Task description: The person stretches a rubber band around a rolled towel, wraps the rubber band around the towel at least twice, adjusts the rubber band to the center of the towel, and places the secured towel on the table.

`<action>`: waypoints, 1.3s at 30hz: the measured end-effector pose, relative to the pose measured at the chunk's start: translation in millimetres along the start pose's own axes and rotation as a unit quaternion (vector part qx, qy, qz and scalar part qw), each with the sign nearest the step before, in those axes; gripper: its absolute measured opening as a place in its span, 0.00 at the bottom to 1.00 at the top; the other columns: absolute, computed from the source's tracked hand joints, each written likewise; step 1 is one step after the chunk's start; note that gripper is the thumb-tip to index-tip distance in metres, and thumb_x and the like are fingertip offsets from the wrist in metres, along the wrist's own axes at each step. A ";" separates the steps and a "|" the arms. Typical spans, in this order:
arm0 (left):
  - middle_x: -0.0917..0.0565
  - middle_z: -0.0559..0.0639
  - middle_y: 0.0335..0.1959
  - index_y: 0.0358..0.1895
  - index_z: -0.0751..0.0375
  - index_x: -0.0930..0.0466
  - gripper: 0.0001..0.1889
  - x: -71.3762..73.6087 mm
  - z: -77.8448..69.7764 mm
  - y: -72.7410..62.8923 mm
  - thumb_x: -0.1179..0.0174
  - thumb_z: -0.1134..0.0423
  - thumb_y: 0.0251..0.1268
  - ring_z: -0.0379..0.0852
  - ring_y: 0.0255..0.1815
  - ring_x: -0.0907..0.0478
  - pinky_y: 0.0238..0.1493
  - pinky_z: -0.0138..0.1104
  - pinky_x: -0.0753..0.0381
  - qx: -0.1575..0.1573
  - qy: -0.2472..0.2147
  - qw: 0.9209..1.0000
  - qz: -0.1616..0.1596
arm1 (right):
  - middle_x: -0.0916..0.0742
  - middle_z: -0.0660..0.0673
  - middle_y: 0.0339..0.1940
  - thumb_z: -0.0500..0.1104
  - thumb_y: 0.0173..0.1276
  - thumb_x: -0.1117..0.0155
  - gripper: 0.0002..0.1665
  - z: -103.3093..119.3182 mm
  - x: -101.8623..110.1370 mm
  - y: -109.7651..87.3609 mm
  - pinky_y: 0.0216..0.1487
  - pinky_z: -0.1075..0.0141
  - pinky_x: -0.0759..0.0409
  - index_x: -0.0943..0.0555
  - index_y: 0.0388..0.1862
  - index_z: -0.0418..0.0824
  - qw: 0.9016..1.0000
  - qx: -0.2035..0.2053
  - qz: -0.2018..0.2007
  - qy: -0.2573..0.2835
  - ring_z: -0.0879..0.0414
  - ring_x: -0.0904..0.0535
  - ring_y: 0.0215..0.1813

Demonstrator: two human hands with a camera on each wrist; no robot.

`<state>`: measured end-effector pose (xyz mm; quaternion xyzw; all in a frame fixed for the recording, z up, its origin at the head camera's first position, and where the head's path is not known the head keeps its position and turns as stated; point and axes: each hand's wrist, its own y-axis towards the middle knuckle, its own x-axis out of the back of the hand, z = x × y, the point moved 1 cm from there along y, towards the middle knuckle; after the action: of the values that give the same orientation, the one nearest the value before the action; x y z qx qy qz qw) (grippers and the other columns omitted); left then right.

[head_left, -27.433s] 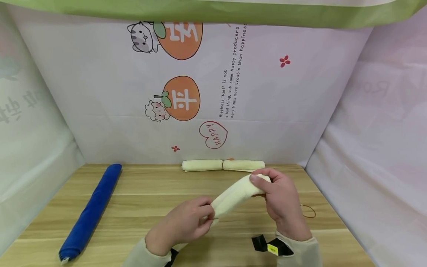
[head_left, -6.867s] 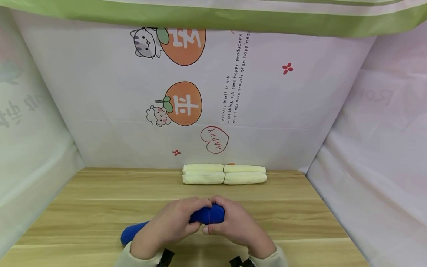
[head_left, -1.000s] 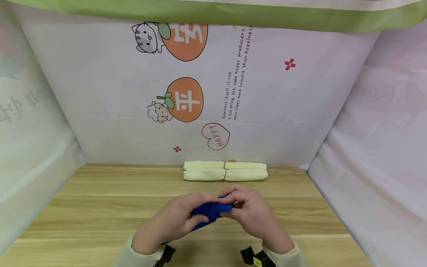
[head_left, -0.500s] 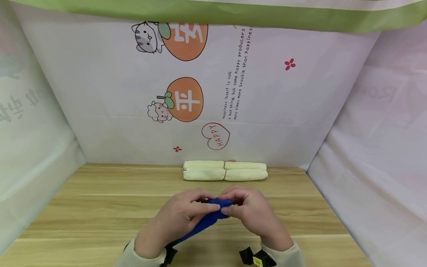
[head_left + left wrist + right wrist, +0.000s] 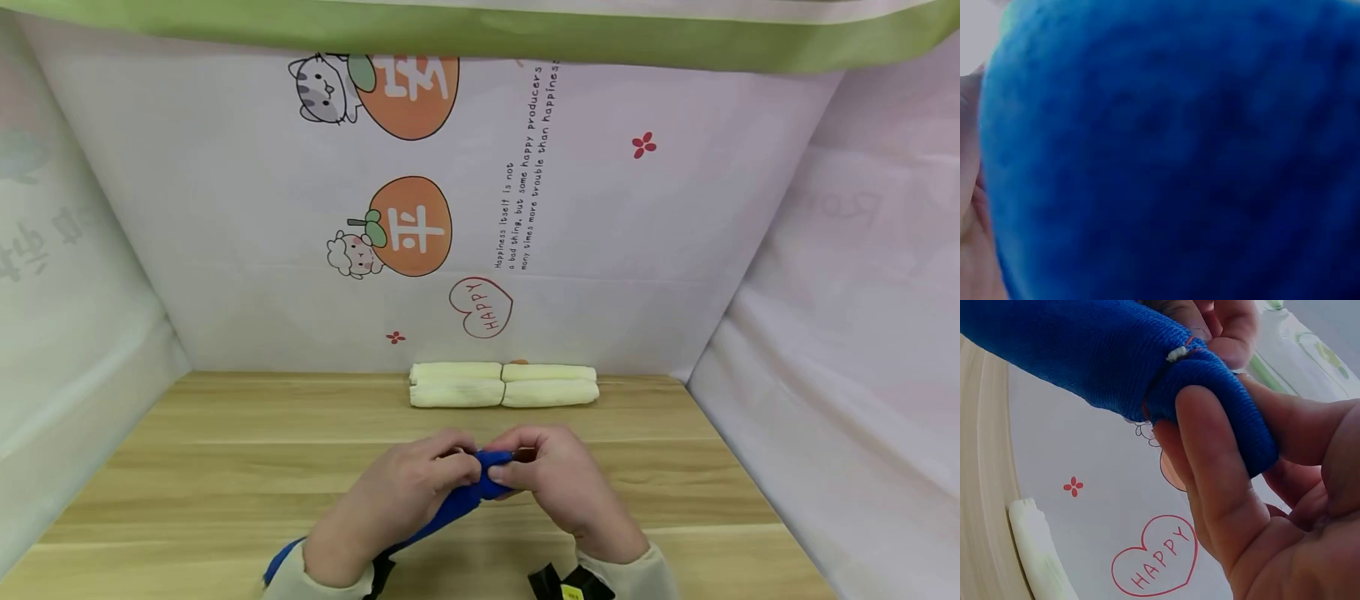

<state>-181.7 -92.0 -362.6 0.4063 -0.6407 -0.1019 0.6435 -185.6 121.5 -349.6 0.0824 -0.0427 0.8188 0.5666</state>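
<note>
A rolled blue towel (image 5: 459, 505) is held up between both hands in front of the body, its other end showing behind the left forearm. My right hand (image 5: 573, 487) grips the towel's near-right tip between thumb and fingers. Beside it my left hand (image 5: 393, 500) pinches the roll with curled fingers. In the right wrist view a thin reddish-brown band (image 5: 1145, 409) crosses the blue towel (image 5: 1085, 353) just short of its tip, with a small white tag (image 5: 1177, 354) next to it. Blue towel (image 5: 1166, 150) fills most of the left wrist view, hiding the left fingers' work.
Two cream towel rolls, one in front (image 5: 457, 394) and one behind (image 5: 457, 372), lie side by side at the back of the wooden table (image 5: 262, 467), each with a dark band round its middle. White printed sheeting (image 5: 585, 233) walls the back and sides.
Earlier the hands held a cream roll and the blue towel lay at the left; now both cream rolls lie at the back. Within the last second, the left fingers have curled in nearer the blue tip.
</note>
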 end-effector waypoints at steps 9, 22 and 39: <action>0.25 0.45 0.47 0.37 0.52 0.24 0.06 4.8 12.3 -8.8 0.37 0.69 0.68 0.42 0.39 0.24 0.42 0.36 0.21 0.036 0.021 0.998 0.042 | 0.13 0.41 0.36 0.34 0.63 0.29 0.06 1.6 5.6 -0.3 0.37 0.56 0.16 0.14 0.39 0.34 0.998 0.001 -0.046 -0.040 0.46 0.15 0.34; 0.19 0.39 0.37 0.40 0.53 0.25 0.05 -2.4 18.5 -9.4 0.44 0.69 0.73 0.38 0.33 0.23 0.37 0.36 0.20 0.098 -0.035 0.994 0.043 | 0.17 0.50 0.54 0.42 0.62 0.25 0.18 2.9 0.2 -3.8 0.38 0.61 0.17 0.16 0.52 0.48 0.965 0.180 0.048 -0.185 0.52 0.19 0.49; 0.19 0.44 0.39 0.43 0.53 0.12 0.08 -1.9 4.0 -0.1 0.30 0.67 0.62 0.39 0.35 0.23 0.39 0.32 0.21 0.034 0.006 0.998 -0.043 | 0.14 0.45 0.32 0.41 0.64 0.27 0.07 0.7 -0.2 3.8 0.32 0.58 0.17 0.14 0.38 0.40 0.989 0.026 -0.078 -0.120 0.49 0.16 0.28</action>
<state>-185.6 -92.3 -364.6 0.4560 -0.6217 -0.1053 0.6280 -189.0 119.8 -348.9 0.1974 -0.0823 0.7575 0.6168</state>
